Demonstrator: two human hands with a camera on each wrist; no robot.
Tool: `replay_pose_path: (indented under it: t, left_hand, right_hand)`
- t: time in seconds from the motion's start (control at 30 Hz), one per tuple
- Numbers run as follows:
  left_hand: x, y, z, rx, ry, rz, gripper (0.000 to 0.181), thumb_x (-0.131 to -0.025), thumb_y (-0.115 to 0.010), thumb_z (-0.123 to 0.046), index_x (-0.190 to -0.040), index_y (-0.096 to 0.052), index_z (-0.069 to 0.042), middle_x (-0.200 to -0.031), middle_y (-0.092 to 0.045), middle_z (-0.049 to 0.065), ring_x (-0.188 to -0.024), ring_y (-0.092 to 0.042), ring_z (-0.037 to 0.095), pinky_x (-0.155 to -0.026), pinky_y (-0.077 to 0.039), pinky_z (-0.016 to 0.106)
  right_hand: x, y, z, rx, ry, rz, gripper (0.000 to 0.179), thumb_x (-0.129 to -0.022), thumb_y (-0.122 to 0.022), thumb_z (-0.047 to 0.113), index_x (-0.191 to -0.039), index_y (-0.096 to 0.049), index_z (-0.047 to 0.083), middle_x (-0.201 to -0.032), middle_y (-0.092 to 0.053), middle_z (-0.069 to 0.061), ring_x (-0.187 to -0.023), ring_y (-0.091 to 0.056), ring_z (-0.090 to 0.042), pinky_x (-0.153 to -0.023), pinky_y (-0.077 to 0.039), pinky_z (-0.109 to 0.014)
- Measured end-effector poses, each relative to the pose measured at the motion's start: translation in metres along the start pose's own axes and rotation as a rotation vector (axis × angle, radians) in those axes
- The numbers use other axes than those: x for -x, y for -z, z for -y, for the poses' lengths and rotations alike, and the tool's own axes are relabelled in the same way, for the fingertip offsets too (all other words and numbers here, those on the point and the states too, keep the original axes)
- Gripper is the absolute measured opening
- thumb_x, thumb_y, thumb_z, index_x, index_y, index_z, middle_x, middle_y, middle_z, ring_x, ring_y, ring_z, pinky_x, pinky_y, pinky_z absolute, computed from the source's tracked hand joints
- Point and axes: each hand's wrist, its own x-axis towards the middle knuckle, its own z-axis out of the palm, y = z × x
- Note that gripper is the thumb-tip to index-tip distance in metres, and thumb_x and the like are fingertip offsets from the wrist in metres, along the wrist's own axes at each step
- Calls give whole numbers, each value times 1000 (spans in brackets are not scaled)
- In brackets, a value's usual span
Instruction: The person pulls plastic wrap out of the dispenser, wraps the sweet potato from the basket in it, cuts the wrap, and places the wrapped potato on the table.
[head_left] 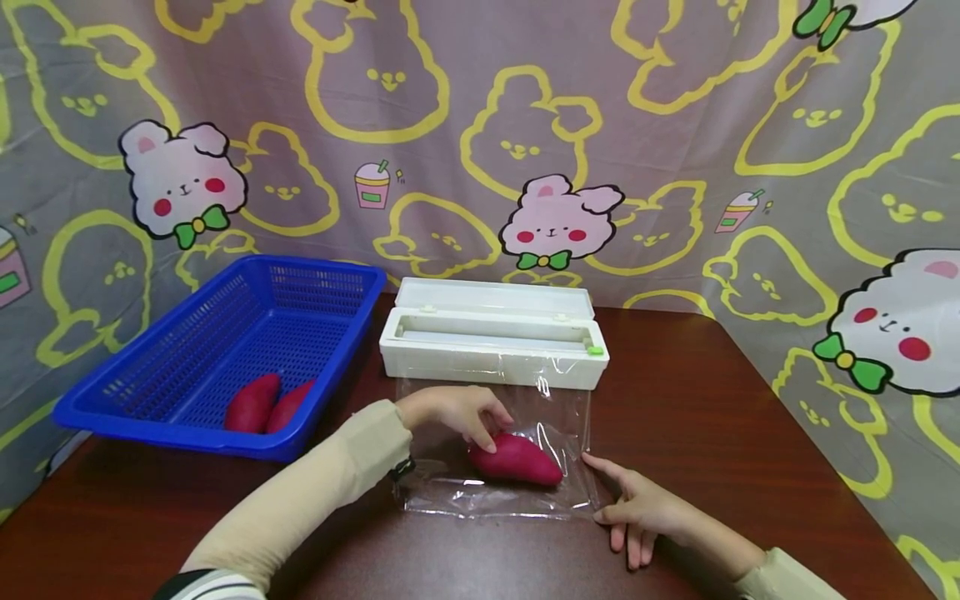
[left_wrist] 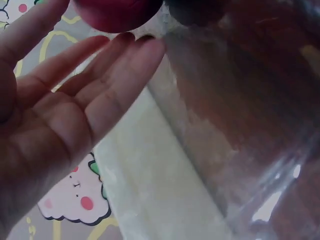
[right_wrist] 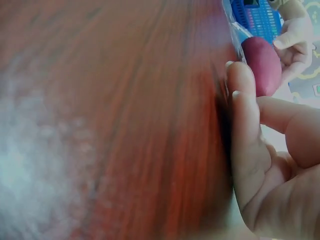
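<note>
A red-skinned sweet potato [head_left: 519, 460] lies on a sheet of clear plastic wrap [head_left: 480, 498] on the table. My left hand [head_left: 459, 410] holds its left end between thumb and fingers; the potato also shows at the top of the left wrist view. At the sheet's right edge is my right hand [head_left: 637, 502], index finger and thumb extended and touching the film's border. The right wrist view shows the right hand's fingers [right_wrist: 245, 107] fairly straight, low over the table. The sheet comes from a white wrap dispenser [head_left: 491, 362] whose lid stands raised behind it.
To the left sits a blue plastic basket [head_left: 187, 444] with two more sweet potatoes [head_left: 253, 403] in its near corner. Brown wooden table [head_left: 675, 392] extends to the right of the dispenser. A patterned cloth [head_left: 450, 50] hangs behind and along the sides.
</note>
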Motion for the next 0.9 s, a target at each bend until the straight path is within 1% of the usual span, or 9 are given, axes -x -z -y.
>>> replay_pose_path:
  t: [0.1, 0.2, 0.33, 0.4, 0.47, 0.6, 0.7, 0.8, 0.9]
  left_hand:
    - [5, 2, -3, -132, -52, -80, 46, -74, -71, -7, -115, -55, 5, -105, -61, 12, -83, -60, 19, -70, -48, 24]
    - [13, 0, -7, -292, -108, -164, 40, -74, -72, -11, -108, -59, 4, -103, -62, 12, -92, -57, 19, -78, -44, 23]
    - [30, -6, -12, -455, -157, -233, 22, -72, -73, -16, -87, -65, -2, -87, -64, 4, -75, -55, 12, -68, -43, 22]
    - [41, -10, -12, -490, -157, -215, 16, -71, -74, -18, -79, -65, -6, -77, -62, -2, -65, -52, 7, -60, -42, 19]
    - [52, -15, -10, -528, -140, -168, 16, -69, -76, -21, -74, -65, -10, -71, -59, -8, -61, -49, 2, -56, -40, 16]
    - [71, -27, -2, -561, -29, -27, 24, -59, -82, -28, -67, -64, -15, -60, -51, -14, -54, -46, -1, -51, -38, 15]
    - [80, -34, 5, -610, 54, 43, 33, -49, -86, -33, -61, -59, -18, -56, -47, -14, -51, -43, 1, -47, -36, 16]
    - [86, -38, 12, -647, 99, 63, 37, -44, -88, -32, -58, -56, -20, -56, -45, -13, -52, -40, 3, -46, -34, 19]
    - [88, -40, 19, -633, 97, 50, 37, -45, -88, -25, -61, -55, -20, -58, -44, -12, -53, -40, 4, -47, -35, 20]
  right_hand:
    - [1, -1, 4, 60, 7, -33, 79, -83, -59, 9, -142, -7, 6, -53, -55, -12, -39, -56, -22, -32, -42, -26]
    - [2, -2, 10, 165, 52, -80, 75, -82, -61, 9, -140, -15, 2, -55, -55, -11, -39, -56, -22, -32, -43, -30]
    - [2, 0, 18, 269, 130, -130, 66, -81, -63, 8, -134, -26, -5, -63, -56, -11, -41, -57, -24, -35, -45, -36]
    - [1, 1, 21, 279, 157, -137, 62, -81, -61, 4, -132, -29, -8, -68, -57, -11, -43, -57, -24, -36, -46, -37]
    - [0, 3, 22, 270, 177, -136, 58, -81, -59, 0, -130, -30, -11, -72, -59, -13, -45, -57, -24, -37, -46, -37]
    - [0, 4, 23, 217, 200, -124, 58, -82, -58, -2, -130, -27, -13, -74, -59, -16, -45, -58, -23, -38, -47, -37]
    - [2, 4, 22, 161, 215, -114, 64, -81, -60, -2, -132, -22, -9, -72, -58, -18, -44, -57, -20, -38, -47, -36]
    - [3, 5, 21, 91, 241, -99, 67, -80, -61, -1, -131, -19, -4, -71, -57, -20, -44, -57, -18, -38, -46, -35]
    - [4, 7, 21, 61, 287, -71, 55, -81, -60, -2, -124, -26, -5, -70, -58, -23, -44, -57, -16, -38, -46, -34]
